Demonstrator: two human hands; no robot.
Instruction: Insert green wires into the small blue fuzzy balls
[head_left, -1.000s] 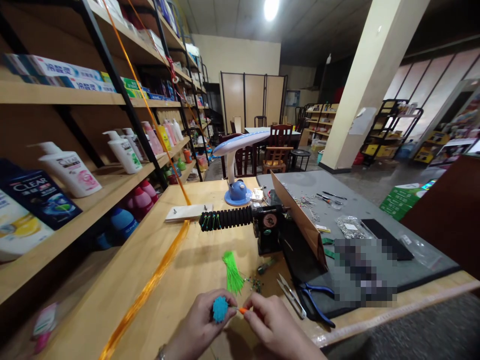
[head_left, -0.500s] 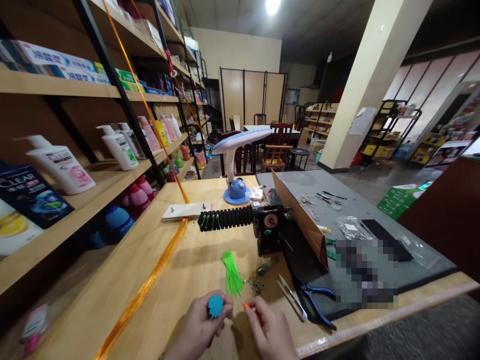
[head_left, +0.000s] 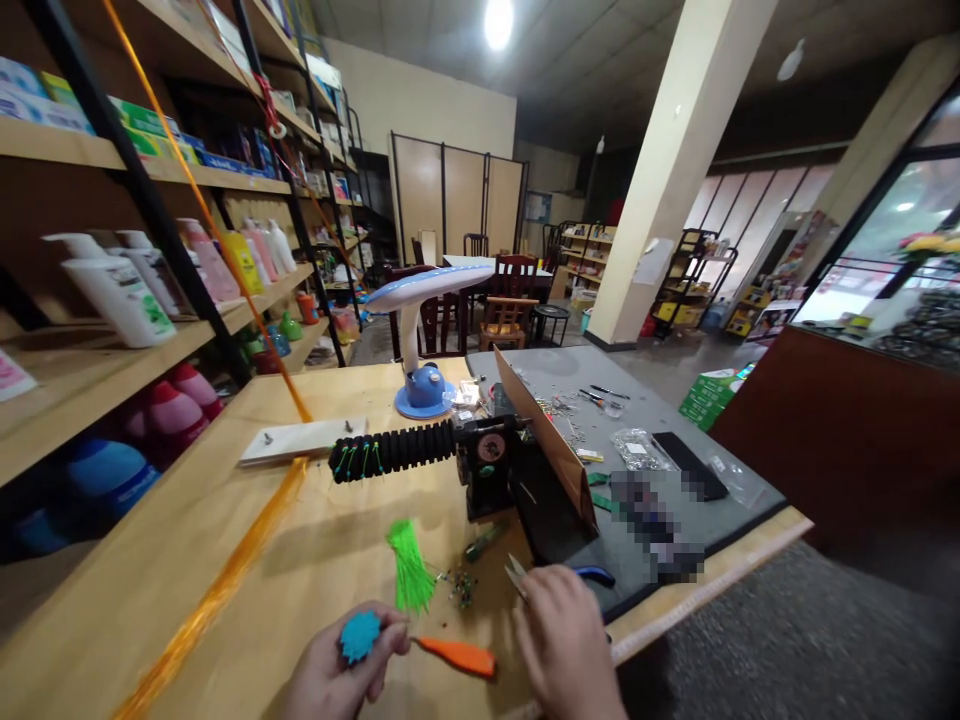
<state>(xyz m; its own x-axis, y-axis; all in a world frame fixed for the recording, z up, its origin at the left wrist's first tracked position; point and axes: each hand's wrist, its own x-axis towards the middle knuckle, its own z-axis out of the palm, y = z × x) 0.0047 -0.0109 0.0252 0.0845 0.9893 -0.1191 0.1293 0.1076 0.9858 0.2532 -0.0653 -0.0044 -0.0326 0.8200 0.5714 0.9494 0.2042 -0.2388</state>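
Observation:
My left hand (head_left: 349,665) is closed round a turquoise, flower-shaped piece (head_left: 360,637). The thin end of an orange tapered piece (head_left: 459,656) meets or nearly touches its fingertips; whether they grip it is unclear. My right hand (head_left: 566,640) has its fingers curled over metal snips (head_left: 516,577), whose blade tips stick out while the handles are hidden beneath the hand. A bundle of bright green strands (head_left: 410,570) lies ahead of my left hand, beside scattered small beads or pins (head_left: 459,588). Farther back, a ridged black roller (head_left: 397,450) carries green threads.
Blue-handled pliers (head_left: 596,575) lie partly behind my right hand. A blue-and-white lamp (head_left: 425,388) stands behind the black machine (head_left: 491,465). Orange strands (head_left: 232,575) cross the table's left side. A brown board (head_left: 551,440) rises near the grey mat (head_left: 622,400); shelves line the left.
My right hand has left the orange piece, more of which now shows, and has moved right onto the snips. My left hand still holds the turquoise piece. The camera view has turned right.

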